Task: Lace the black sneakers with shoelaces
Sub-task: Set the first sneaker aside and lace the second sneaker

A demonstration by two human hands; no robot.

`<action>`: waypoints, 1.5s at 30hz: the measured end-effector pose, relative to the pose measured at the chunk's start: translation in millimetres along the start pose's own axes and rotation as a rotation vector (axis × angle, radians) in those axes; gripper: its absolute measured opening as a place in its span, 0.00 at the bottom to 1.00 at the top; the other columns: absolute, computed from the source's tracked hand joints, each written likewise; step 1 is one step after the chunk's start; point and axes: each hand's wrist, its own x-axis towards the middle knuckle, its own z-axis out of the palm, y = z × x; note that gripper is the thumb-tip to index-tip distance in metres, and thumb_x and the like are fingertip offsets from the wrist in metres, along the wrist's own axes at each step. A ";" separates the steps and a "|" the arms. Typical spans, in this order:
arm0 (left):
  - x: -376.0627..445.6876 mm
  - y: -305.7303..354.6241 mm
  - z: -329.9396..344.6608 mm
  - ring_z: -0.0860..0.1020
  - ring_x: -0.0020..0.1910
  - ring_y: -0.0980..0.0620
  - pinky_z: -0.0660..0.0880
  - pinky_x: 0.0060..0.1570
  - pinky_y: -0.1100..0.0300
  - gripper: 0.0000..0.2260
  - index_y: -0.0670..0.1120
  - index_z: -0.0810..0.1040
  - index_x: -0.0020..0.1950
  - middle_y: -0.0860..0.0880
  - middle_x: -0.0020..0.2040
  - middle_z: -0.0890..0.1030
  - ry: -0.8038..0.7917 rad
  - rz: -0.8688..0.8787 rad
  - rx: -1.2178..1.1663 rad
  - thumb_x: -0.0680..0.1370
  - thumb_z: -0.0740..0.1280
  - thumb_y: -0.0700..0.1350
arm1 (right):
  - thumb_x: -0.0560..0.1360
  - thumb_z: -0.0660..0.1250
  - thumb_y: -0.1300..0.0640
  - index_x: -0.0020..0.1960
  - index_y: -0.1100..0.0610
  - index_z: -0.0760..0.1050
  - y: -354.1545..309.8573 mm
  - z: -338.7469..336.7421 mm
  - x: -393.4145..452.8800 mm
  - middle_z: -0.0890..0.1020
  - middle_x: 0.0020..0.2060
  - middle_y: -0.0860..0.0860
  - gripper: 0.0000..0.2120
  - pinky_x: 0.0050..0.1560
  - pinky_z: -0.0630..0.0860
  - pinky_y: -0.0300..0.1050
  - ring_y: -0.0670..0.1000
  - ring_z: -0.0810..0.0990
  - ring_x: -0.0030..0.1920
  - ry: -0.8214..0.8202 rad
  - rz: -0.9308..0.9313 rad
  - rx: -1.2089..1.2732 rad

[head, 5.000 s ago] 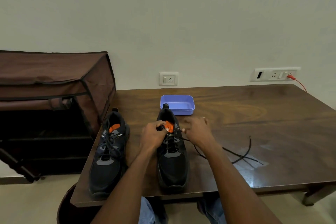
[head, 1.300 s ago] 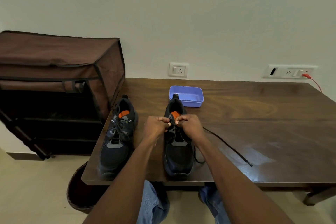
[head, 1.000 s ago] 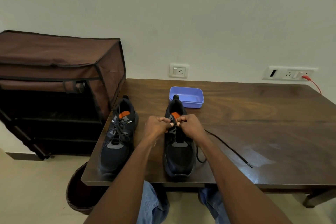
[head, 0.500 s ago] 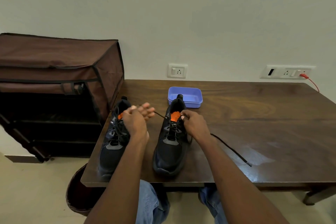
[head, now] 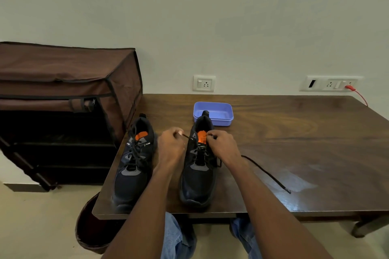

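Sneakers sit side by side near the table's (head: 315,132) front-left corner, toes at the front edge, likely so the eyelets face the person. Right-hand sneaker (head: 197,174) is the one being worked; left-hand sneaker (head: 134,164) looks fully laced already. Both forearms reach in from the near edge. Left hand (head: 170,147) sits between the shoes, fingers curled, pinching the lace end (head: 186,136) drawn taut out of a top eyelet, probably pulling slack through. Right hand (head: 223,145) rests over the tongue, fingertips pinched at the top eyelet area; cannot tell exactly what's pinched. Other lace tail (head: 267,174) trails right across the surface. Farther back, blue tray (head: 221,111) just behind the heel.
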 end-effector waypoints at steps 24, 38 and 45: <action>4.5 -13.0 10.2 0.81 0.46 0.49 0.80 0.51 0.48 0.08 0.46 0.75 0.46 0.47 0.45 0.82 -0.259 -0.054 0.154 0.83 0.61 0.46 | 0.77 0.66 0.61 0.48 0.56 0.73 7.4 -9.6 3.2 0.79 0.41 0.50 0.03 0.46 0.77 0.52 0.52 0.77 0.42 -0.122 0.061 0.009; -1.9 -6.1 -8.0 0.69 0.67 0.45 0.64 0.67 0.46 0.17 0.51 0.75 0.65 0.50 0.67 0.74 0.014 -0.002 0.499 0.77 0.66 0.43 | 0.78 0.63 0.62 0.39 0.54 0.74 1.3 -19.6 -2.3 0.80 0.40 0.52 0.10 0.37 0.72 0.44 0.50 0.77 0.39 -0.154 0.077 -0.147; 0.7 -6.7 4.8 0.78 0.54 0.50 0.61 0.66 0.49 0.09 0.53 0.79 0.42 0.52 0.45 0.83 -0.230 0.031 0.446 0.81 0.65 0.49 | 0.79 0.63 0.60 0.36 0.53 0.71 0.4 -18.8 -1.8 0.79 0.38 0.52 0.13 0.38 0.71 0.45 0.50 0.75 0.38 -0.207 0.097 -0.192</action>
